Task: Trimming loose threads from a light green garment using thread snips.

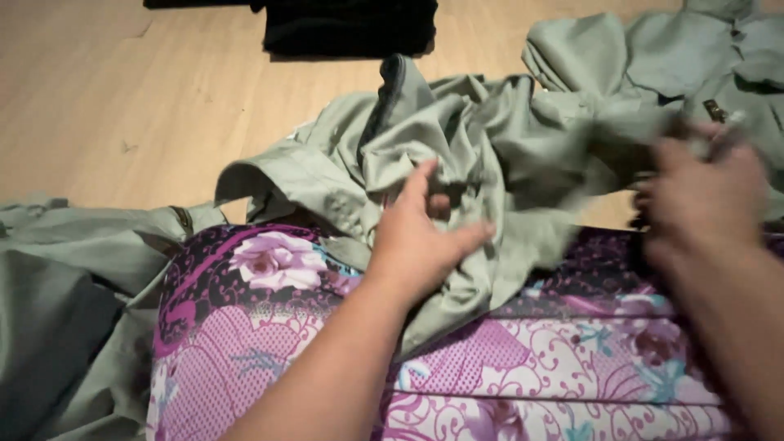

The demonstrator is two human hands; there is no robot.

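Observation:
A crumpled sage-green garment (457, 139) lies across my lap, over a purple and pink floral cloth (269, 327). My left hand (420, 237) rests on the garment's middle, fingers curled into its folds and thumb raised. My right hand (706, 196) is blurred with motion at the right and grips the same garment's far side, where a small dark button or tab shows.
More sage-green garments (653, 49) are piled at the back right. Another green piece (73, 269) lies at the left. A black folded cloth (351, 24) sits on the light wooden floor (122, 98) at the top.

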